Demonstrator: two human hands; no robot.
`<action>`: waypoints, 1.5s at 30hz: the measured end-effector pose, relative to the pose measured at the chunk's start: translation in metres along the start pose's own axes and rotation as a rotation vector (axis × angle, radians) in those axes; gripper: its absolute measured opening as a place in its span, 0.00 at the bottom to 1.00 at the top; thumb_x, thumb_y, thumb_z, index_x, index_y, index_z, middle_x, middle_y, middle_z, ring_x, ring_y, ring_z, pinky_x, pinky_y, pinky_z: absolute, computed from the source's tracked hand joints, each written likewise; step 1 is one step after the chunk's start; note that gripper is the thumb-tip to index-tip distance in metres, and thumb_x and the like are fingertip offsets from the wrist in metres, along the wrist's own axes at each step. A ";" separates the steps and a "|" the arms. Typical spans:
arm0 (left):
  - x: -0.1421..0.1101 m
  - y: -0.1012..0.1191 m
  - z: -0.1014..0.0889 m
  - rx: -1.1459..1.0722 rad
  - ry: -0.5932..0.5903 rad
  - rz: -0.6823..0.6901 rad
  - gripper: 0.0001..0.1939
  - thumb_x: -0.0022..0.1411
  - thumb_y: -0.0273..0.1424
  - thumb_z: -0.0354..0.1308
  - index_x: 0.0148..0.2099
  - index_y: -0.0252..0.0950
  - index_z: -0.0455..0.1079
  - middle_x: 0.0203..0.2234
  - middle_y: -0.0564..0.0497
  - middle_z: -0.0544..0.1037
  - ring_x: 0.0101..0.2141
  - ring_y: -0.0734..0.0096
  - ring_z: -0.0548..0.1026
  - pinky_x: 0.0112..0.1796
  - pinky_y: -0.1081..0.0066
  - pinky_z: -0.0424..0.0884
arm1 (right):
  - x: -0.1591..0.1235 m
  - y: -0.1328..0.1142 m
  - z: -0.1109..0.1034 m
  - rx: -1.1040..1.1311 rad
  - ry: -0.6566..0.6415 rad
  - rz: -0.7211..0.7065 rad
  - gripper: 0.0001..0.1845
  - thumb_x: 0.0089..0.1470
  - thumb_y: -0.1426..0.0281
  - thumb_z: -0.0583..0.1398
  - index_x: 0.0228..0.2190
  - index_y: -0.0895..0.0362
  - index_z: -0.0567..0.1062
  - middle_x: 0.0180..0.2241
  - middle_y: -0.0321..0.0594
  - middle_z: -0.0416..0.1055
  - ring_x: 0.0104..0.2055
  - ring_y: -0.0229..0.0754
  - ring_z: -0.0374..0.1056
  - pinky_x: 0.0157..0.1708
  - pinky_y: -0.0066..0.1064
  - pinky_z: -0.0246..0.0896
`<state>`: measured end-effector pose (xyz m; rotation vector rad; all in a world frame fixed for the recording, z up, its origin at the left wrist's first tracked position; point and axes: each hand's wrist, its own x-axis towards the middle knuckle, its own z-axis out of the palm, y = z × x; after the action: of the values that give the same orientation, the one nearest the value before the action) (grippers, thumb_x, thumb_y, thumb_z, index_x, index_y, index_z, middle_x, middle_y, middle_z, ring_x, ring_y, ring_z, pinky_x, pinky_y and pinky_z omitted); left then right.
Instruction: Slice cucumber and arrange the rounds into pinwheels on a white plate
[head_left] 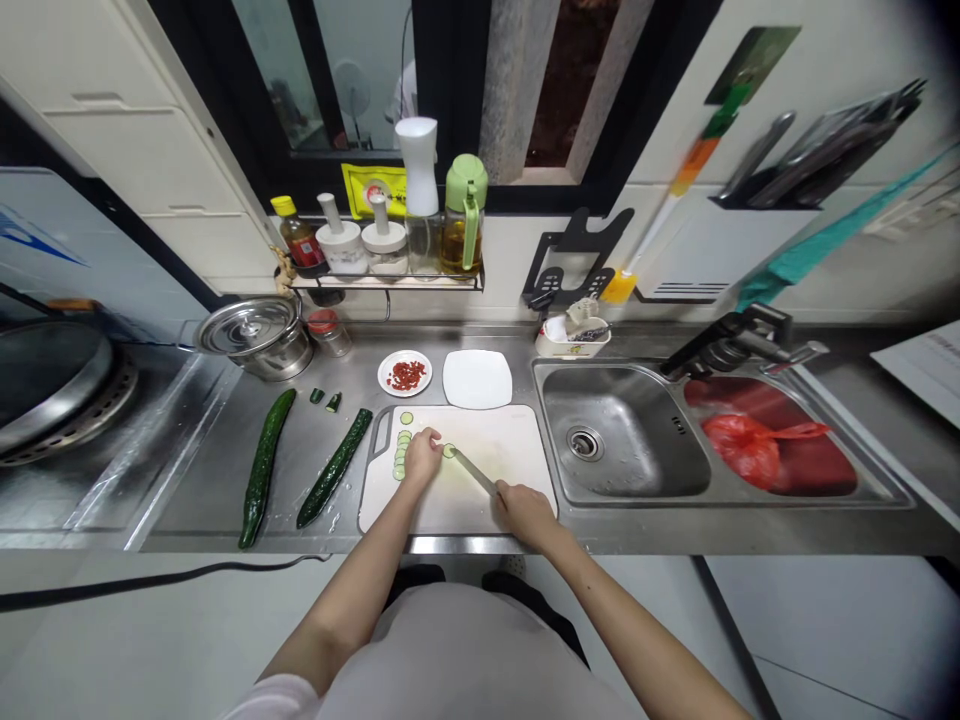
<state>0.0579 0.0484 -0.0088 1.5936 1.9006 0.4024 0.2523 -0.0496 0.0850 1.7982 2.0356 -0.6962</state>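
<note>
My right hand (525, 513) is closed round the handle of a knife (474, 472), whose blade points up and left across the white cutting board (480, 510). A pale green cucumber slice (448, 451) lies at the blade's tip. My left hand (423, 458) is over the board, just left of that slice, with its fingers bent and slightly apart; nothing shows between them. Beside it, several cucumber slices (401, 456) form a column on the board's left side. Left of the board lie a cucumber with a cut end (335, 468) and a longer cucumber (265, 468).
Two cucumber ends (333, 402) lie behind the cucumbers. Behind the board stand a small plate of chopped red pieces (406, 374) and a white plate (477, 378). A lidded steel pot (281, 345) is at left; a sink (637, 490) with a red bag (750, 450) is at right.
</note>
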 end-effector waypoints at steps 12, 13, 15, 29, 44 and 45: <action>0.001 0.001 -0.002 -0.004 -0.022 -0.016 0.11 0.55 0.23 0.57 0.42 0.38 0.72 0.31 0.52 0.76 0.35 0.69 0.73 0.36 0.73 0.64 | 0.005 0.002 -0.001 -0.030 -0.028 -0.028 0.16 0.64 0.70 0.47 0.46 0.59 0.70 0.41 0.53 0.76 0.46 0.50 0.72 0.40 0.35 0.59; 0.001 0.002 -0.002 -0.001 -0.021 -0.015 0.11 0.55 0.23 0.57 0.41 0.38 0.72 0.31 0.52 0.76 0.35 0.68 0.73 0.35 0.73 0.64 | 0.006 0.002 0.000 -0.034 -0.032 -0.026 0.16 0.64 0.70 0.47 0.46 0.59 0.70 0.41 0.53 0.76 0.46 0.50 0.72 0.40 0.35 0.60; 0.001 0.002 -0.003 -0.002 -0.023 -0.018 0.11 0.55 0.23 0.57 0.41 0.38 0.72 0.31 0.52 0.76 0.35 0.68 0.73 0.35 0.72 0.63 | 0.007 0.001 0.000 -0.038 -0.042 -0.028 0.16 0.63 0.71 0.47 0.47 0.60 0.70 0.41 0.54 0.76 0.46 0.50 0.72 0.40 0.35 0.60; 0.003 0.001 -0.002 0.003 -0.029 -0.011 0.10 0.55 0.24 0.58 0.41 0.38 0.72 0.31 0.52 0.76 0.35 0.68 0.73 0.35 0.72 0.64 | 0.014 -0.004 -0.003 -0.045 -0.071 -0.026 0.17 0.61 0.75 0.47 0.47 0.60 0.69 0.41 0.53 0.75 0.46 0.50 0.72 0.39 0.34 0.60; 0.005 -0.001 -0.001 -0.005 -0.026 -0.014 0.09 0.55 0.25 0.59 0.40 0.39 0.72 0.31 0.52 0.76 0.35 0.68 0.73 0.35 0.72 0.64 | 0.020 -0.005 -0.001 -0.045 -0.053 -0.029 0.17 0.60 0.75 0.47 0.48 0.60 0.69 0.41 0.54 0.75 0.47 0.50 0.72 0.39 0.35 0.61; 0.005 -0.001 0.000 -0.004 -0.026 -0.014 0.09 0.55 0.25 0.60 0.40 0.39 0.72 0.31 0.52 0.76 0.35 0.68 0.73 0.35 0.72 0.64 | 0.019 -0.006 -0.002 -0.047 -0.055 -0.029 0.17 0.60 0.76 0.47 0.48 0.60 0.69 0.42 0.54 0.75 0.47 0.50 0.72 0.39 0.35 0.61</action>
<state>0.0563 0.0525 -0.0103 1.5747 1.8897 0.3779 0.2440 -0.0335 0.0770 1.7081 2.0294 -0.6927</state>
